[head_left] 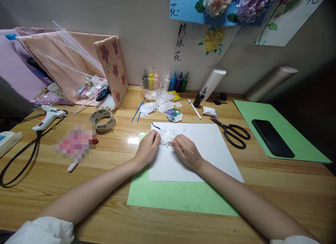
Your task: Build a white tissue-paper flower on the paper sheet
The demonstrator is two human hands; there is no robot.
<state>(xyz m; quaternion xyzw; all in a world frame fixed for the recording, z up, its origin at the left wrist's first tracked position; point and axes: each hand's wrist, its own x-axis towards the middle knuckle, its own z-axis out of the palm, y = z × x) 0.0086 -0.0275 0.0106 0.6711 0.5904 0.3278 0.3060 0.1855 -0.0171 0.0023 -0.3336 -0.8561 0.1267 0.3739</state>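
Note:
A fluffy white tissue-paper flower (168,135) lies near the top left of a white sheet of paper (210,160). My left hand (147,148) is closed at the flower's left edge, its fingertips pinching there. On the other side, my right hand (188,151) is closed around a thin wooden stick (187,150), with its fingertips against the flower's right edge. The stick's front end is hidden by the fingers. A dark stroke (155,126) shows on the sheet just above my left hand. Beneath the sheet lies green paper (178,198).
Scissors (232,132) and a phone (271,137) lie to the right. Behind are a painted palette (174,115), torn tissue (157,104), a white pen (194,109) and several paint bottles (172,81). Leftward are a tape roll (102,120) and a glue gun (48,118).

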